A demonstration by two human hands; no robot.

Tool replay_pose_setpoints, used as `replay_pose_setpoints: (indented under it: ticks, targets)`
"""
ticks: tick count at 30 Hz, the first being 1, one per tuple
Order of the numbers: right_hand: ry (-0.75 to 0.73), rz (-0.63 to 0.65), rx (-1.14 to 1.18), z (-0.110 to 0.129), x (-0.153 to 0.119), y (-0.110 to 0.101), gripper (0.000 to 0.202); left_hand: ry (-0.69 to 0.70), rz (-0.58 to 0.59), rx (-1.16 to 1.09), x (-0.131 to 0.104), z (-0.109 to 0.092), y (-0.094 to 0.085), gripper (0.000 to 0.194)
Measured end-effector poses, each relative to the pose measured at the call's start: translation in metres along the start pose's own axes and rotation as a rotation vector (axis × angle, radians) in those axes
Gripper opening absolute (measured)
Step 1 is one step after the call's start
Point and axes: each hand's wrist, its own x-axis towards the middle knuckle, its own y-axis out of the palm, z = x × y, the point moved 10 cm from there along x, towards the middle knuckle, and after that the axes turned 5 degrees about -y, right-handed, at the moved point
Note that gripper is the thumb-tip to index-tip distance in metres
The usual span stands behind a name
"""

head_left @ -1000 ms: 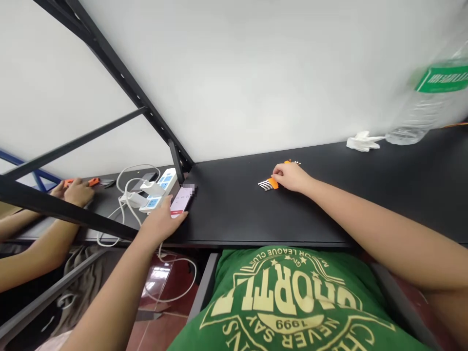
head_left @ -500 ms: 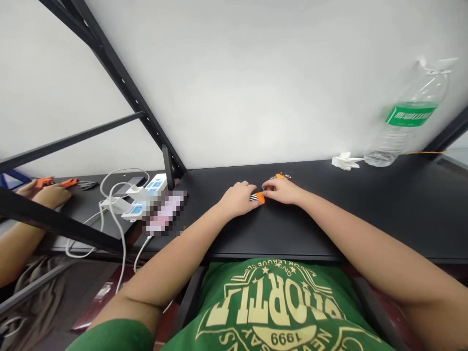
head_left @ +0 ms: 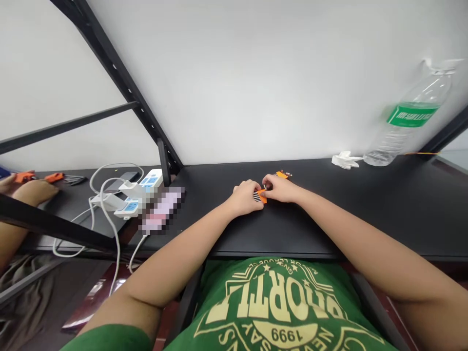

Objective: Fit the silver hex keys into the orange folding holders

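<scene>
Bench (head_left: 310, 229): black surface, set against a pale wall (head_left: 256, 87). Orange piece (head_left: 262, 196) with a row of thin metal rods is near the middle of the bench, between the two hands, rods toward the left. Left hand (head_left: 245, 197): fingers closed around the rod side of it, thumb on the near side. Right hand (head_left: 281, 189): fingers bent, tips at the right edge of the orange piece; small dark bit shows there, cannot tell whether it is pinched. Second orange item (head_left: 281, 174) lies just beyond the right hand, small parts at its right end. Left side: phone (head_left: 163, 208), screen pixelated, near a white power strip (head_left: 151, 180) bearing white adapters (head_left: 130, 189); white cable (head_left: 116, 234) hangs over the near edge. Further left, past the black metal frame (head_left: 126, 83), another person's hand (head_left: 34, 191) beside orange parts (head_left: 54, 177). Far right: clear bottle (head_left: 413, 114), green label, leaning slightly right; crumpled white tissue (head_left: 344, 160) just left of it.
</scene>
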Motion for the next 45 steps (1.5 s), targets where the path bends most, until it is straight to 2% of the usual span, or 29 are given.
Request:
replay_pose_setpoints:
  ticks: [5,9,12,20,27,30,34,42,45]
  targets:
    - [-0.138,-0.058,0.094,0.009,-0.002,0.003,0.017,0.087,-0.01,0.021,-0.009,-0.008,0.001,0.032]
    - [-0.251,-0.096,-0.06,0.021,-0.002,0.005,0.006,0.125,-0.075,0.132,-0.014,-0.013,-0.001,0.027]
    - [-0.327,-0.076,-0.197,0.031,-0.004,0.007,0.011,0.106,-0.088,0.194,-0.015,-0.012,-0.002,0.024]
    - [-0.366,0.035,-0.329,0.04,-0.013,0.007,0.023,0.089,-0.091,0.197,-0.012,-0.003,-0.005,0.022]
    - [-0.373,0.069,-0.25,0.038,-0.015,0.008,0.023,0.103,-0.092,0.158,-0.009,0.004,-0.006,0.026]
    - [-0.373,0.058,-0.227,0.033,-0.013,0.007,0.029,0.109,-0.073,0.108,-0.008,0.006,-0.005,0.027]
    - [-0.338,0.028,-0.251,0.035,-0.013,0.007,0.022,0.091,-0.048,0.044,-0.006,0.01,-0.003,0.029]
    - [-0.33,-0.031,-0.235,0.042,-0.015,0.012,0.029,0.04,-0.049,0.089,-0.006,0.013,-0.002,0.03]
    - [-0.345,-0.068,-0.216,0.039,-0.013,0.008,0.022,0.045,-0.03,0.092,-0.008,0.01,-0.002,0.036]
